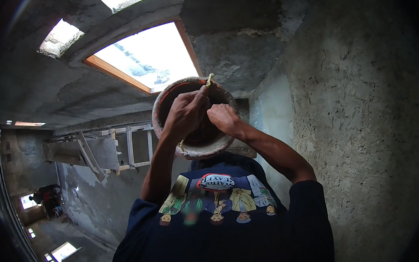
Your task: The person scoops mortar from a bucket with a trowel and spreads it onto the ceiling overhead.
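A round bucket (211,150) with a mortar-crusted, reddish rim is in front of my chest, its mouth toward me. A yellowish rope handle (209,80) is tied at its far rim, and another bit of it shows at the near rim. My left hand (186,113) is closed over the bucket's mouth, with the rope running into its grip. Beside it, my right hand (223,118) is closed in a fist over the opening; whatever its fingers hold is hidden. The bucket's inside is dark, so its contents cannot be made out.
A rough plastered wall (357,140) rises close on my right. A wood-framed window (151,55) lies beyond the bucket. On the left stands a wooden ladder-like frame (130,147) with boards (90,153). A dim figure (50,200) appears at the lower left.
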Tool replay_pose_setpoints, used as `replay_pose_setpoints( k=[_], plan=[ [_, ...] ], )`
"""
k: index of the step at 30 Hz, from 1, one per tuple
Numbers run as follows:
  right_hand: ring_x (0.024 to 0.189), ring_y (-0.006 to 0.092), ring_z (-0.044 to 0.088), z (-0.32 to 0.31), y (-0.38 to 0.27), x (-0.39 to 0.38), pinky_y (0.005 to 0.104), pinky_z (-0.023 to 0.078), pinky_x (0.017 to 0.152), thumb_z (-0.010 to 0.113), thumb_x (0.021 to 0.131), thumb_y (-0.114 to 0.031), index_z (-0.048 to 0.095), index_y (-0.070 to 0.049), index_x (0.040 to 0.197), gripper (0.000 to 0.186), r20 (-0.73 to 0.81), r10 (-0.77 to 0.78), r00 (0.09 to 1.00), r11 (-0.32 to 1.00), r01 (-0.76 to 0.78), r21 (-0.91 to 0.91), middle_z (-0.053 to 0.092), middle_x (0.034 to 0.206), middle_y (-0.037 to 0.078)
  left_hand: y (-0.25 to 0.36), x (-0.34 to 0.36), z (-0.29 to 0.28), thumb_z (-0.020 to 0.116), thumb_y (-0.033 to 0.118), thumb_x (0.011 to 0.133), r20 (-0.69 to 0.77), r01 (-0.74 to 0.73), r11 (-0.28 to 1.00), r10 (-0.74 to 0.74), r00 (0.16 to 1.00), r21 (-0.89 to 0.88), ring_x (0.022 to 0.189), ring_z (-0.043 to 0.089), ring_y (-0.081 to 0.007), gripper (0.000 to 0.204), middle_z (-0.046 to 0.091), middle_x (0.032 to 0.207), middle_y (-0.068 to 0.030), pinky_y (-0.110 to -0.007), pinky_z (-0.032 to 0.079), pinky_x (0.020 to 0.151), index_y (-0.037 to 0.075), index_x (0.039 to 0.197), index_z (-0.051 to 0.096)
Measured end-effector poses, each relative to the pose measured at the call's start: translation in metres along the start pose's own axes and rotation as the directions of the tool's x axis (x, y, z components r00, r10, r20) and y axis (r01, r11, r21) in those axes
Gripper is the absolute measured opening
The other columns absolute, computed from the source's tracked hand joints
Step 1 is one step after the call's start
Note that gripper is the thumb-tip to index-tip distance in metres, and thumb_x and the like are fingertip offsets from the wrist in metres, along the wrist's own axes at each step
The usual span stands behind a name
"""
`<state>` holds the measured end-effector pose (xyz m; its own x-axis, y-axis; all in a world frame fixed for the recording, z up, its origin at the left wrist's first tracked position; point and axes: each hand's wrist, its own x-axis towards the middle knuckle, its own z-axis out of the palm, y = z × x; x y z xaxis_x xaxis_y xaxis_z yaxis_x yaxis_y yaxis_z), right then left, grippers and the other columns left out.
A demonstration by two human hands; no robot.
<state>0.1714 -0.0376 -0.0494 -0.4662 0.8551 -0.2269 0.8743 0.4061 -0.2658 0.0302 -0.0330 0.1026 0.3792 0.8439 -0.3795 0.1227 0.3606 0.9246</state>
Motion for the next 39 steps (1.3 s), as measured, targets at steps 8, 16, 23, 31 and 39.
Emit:
replay_pose_setpoints(
  k=[8, 16, 23, 31, 39],
  plan=[
    [0.08, 0.0368, 0.069, -0.026, -0.013, 0.01, 0.0443, 0.056, 0.069, 0.06, 0.08, -0.009, 0.069, 0.001, 0.075, 0.014, -0.093, -0.149, 0.985, 0.971, 0.163, 0.174, 0.068, 0.08, 0.021, 0.019, -0.011, -0.019, 0.049, 0.043, 0.103, -0.018, 0.023, 0.997, -0.022, 1.0, 0.071, 0.041, 0.033, -0.0008, 0.048, 0.038, 0.052, 0.0077, -0.02, 0.022, 0.037, 0.01, 0.068, 0.054],
    [0.084, 0.0379, 0.068, -0.026, -0.022, 0.02, 0.0461, 0.055, 0.073, 0.07, 0.075, -0.012, 0.067, 0.001, 0.076, 0.013, 0.007, -0.282, 0.959, 0.939, 0.274, 0.208, 0.068, 0.084, 0.021, 0.016, -0.005, -0.039, 0.05, 0.042, 0.103, -0.084, 0.006, 1.0, -0.007, 0.996, -0.007, 0.037, 0.029, -0.0008, 0.047, 0.035, 0.05, 0.0092, -0.021, 0.02, 0.033, 0.012, 0.066, 0.05],
    [0.085, 0.0375, 0.069, -0.031, -0.01, 0.014, 0.0468, 0.054, 0.069, 0.072, 0.078, -0.02, 0.067, 0.003, 0.086, 0.025, 0.162, -0.281, 0.946, 0.884, 0.19, 0.426, 0.068, 0.082, 0.024, 0.009, 0.004, -0.029, 0.048, 0.041, 0.103, -0.132, 0.063, 0.994, -0.075, 0.988, -0.093, 0.033, 0.024, -0.0013, 0.049, 0.03, 0.047, 0.0094, -0.021, 0.017, 0.03, 0.016, 0.062, 0.04],
    [0.057, 0.025, 0.066, -0.04, 0.035, -0.025, 0.0401, 0.05, 0.056, 0.07, 0.083, -0.034, 0.067, 0.007, 0.093, 0.043, 0.222, -0.158, 0.962, 0.699, -0.05, 0.713, 0.062, 0.062, 0.02, 0.005, 0.004, -0.048, 0.048, 0.04, 0.104, -0.17, 0.071, 0.997, -0.071, 0.983, -0.009, 0.036, 0.025, -0.0019, 0.045, 0.03, 0.049, 0.0091, -0.023, 0.017, 0.034, 0.013, 0.068, 0.046],
    [0.075, 0.0318, 0.067, -0.023, 0.071, -0.086, 0.0414, 0.052, 0.07, 0.074, 0.073, -0.035, 0.069, 0.002, 0.099, 0.045, 0.186, 0.052, 0.981, 0.653, -0.174, 0.737, 0.068, 0.081, 0.02, 0.002, 0.025, -0.045, 0.047, 0.036, 0.105, -0.171, -0.01, 0.997, -0.003, 0.985, -0.078, 0.033, 0.026, -0.0021, 0.046, 0.03, 0.047, 0.0093, -0.023, 0.017, 0.031, 0.015, 0.065, 0.043]
  ],
)
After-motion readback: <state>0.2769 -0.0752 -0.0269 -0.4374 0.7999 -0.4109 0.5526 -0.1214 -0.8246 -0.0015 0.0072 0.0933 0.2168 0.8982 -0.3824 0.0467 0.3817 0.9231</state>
